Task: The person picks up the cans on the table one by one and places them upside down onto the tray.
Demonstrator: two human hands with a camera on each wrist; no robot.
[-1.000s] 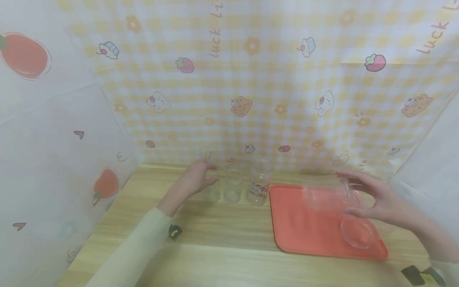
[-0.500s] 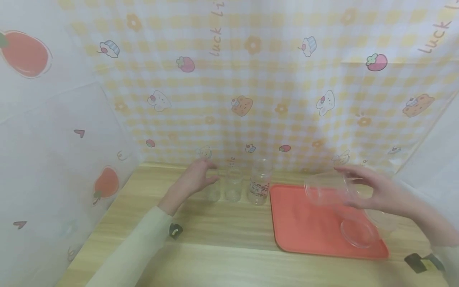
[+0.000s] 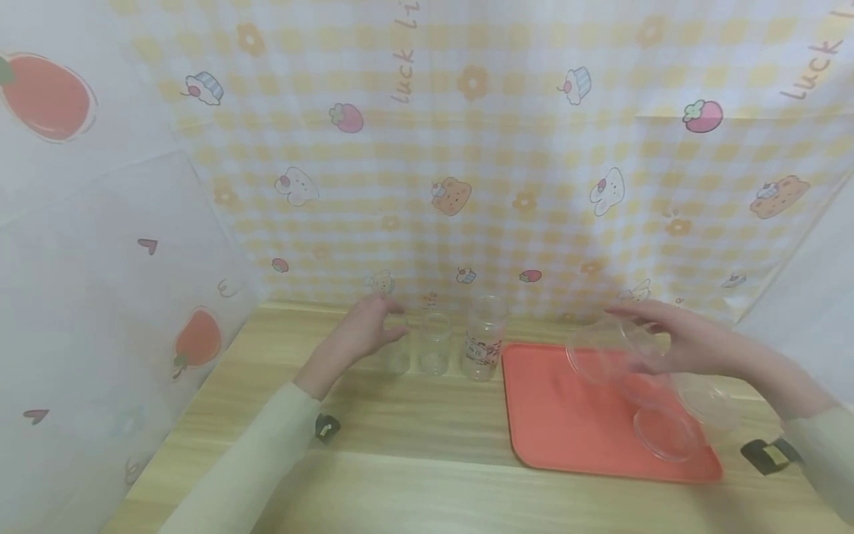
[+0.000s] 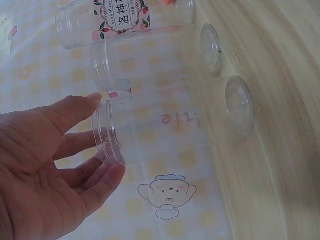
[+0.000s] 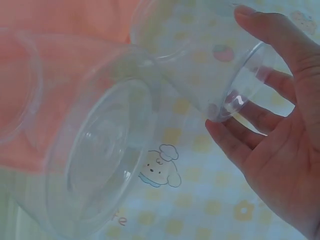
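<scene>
My left hand (image 3: 360, 330) holds the neck of a clear plastic jar (image 4: 160, 125), thumb on one side and fingers on the other. That jar (image 3: 398, 357) stands upright on the table. Beside it are a second clear jar (image 3: 435, 348) and a taller jar with a printed label (image 3: 483, 341). My right hand (image 3: 694, 337) grips a clear plastic cup (image 3: 597, 352) near its base, tilted above the red tray (image 3: 554, 430). In the right wrist view, thumb and fingers surround that cup's base (image 5: 240, 95). Another clear container (image 5: 107, 145) lies on its side at the tray's right end.
A wooden table (image 3: 373, 437) carries everything. A yellow-checked cloth (image 3: 414, 163) hangs close behind the jars, and a pale cloth (image 3: 113, 334) closes off the left side. The lying container (image 3: 667, 436) reaches past the tray's right edge.
My right hand has risen slightly and shifted left, and the cup in it has turned from lying level to a tilt. The left hand and the standing jars stay put.
</scene>
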